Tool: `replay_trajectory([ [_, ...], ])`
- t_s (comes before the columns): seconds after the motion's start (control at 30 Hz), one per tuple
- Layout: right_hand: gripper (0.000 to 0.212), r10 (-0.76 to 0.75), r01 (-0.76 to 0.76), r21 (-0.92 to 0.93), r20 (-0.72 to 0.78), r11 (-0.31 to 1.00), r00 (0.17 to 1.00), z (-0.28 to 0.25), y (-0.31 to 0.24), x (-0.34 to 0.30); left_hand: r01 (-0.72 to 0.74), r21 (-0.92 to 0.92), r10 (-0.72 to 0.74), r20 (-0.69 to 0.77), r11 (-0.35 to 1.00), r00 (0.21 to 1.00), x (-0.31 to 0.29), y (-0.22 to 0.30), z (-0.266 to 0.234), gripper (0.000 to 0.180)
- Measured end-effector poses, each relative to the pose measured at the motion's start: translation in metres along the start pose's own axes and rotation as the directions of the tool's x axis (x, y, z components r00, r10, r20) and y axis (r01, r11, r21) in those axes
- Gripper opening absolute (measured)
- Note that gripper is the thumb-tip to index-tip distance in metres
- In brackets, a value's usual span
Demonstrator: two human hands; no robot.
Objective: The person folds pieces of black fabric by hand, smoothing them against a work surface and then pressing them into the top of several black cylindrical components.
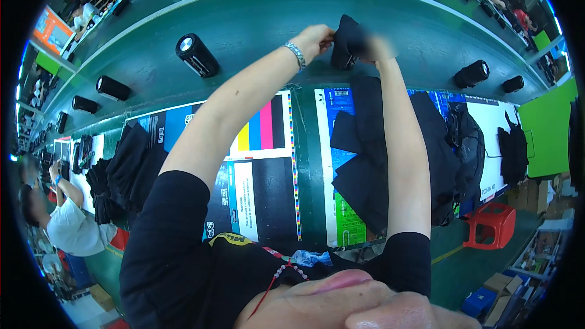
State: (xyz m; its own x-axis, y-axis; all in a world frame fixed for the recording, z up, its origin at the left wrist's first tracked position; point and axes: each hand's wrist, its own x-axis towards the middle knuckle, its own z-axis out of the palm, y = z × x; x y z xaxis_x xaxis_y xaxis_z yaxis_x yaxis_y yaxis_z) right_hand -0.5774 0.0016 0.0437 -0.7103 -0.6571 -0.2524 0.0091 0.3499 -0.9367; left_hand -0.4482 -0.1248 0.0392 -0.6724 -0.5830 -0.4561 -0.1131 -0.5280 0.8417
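On the green belt in front of me stands a dark cylinder, apparently a speaker, with a black cloth bag over its upper part. My left hand is at the bag's left side, its fingers closed on the cloth edge. My right hand is at the right side of the bag; it is smeared, and its fingers cannot be made out. A pile of flat black cloth bags lies on the table below my right forearm.
Along the belt lie other black cylindrical speakers, one to the left and one to the right. More black cloth is heaped at left. A red stool stands at right, and a co-worker sits at far left.
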Motion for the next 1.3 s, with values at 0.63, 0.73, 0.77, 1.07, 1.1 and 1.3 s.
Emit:
replay_trajectory([
  [0.63, 0.020, -0.302, 0.086, -0.664, -0.216, 0.742, 0.929, -0.026, 0.058, 0.017, -0.460, 0.861, 0.819, 0.095, 0.218, 0.566, 0.057, -0.076, 0.031, 0.031],
  [0.73, 0.021, -0.284, 0.051, -0.678, -0.237, 0.733, 0.929, -0.028, 0.055, 0.019, -0.656, -0.086, 0.651, -0.080, 0.750, 0.755, 0.012, -0.046, 0.054, 0.053],
  [0.77, 0.023, -0.263, -0.002, -0.679, -0.286, 0.735, 0.921, -0.024, 0.054, 0.015, -0.662, -0.091, 0.657, -0.083, 0.744, 0.750, -0.004, -0.037, 0.059, 0.053],
  [1.07, 0.055, -0.266, 0.269, 0.581, -0.092, 0.768, 0.960, 0.063, -0.011, -0.094, -0.071, -0.905, 0.310, 0.070, 0.420, 0.948, -0.044, 0.003, -0.017, 0.053],
  [1.1, 0.055, -0.270, 0.279, 0.578, -0.104, 0.767, 0.957, 0.060, -0.011, -0.092, 0.025, -0.926, 0.233, 0.122, 0.377, 0.965, -0.051, -0.002, -0.017, 0.053],
  [1.3, 0.073, -0.743, 0.698, -0.257, -0.267, 0.669, 0.614, 0.058, -0.044, -0.101, -0.015, -0.835, -0.056, -0.055, 0.550, 0.997, -0.064, -0.018, -0.044, 0.051],
])
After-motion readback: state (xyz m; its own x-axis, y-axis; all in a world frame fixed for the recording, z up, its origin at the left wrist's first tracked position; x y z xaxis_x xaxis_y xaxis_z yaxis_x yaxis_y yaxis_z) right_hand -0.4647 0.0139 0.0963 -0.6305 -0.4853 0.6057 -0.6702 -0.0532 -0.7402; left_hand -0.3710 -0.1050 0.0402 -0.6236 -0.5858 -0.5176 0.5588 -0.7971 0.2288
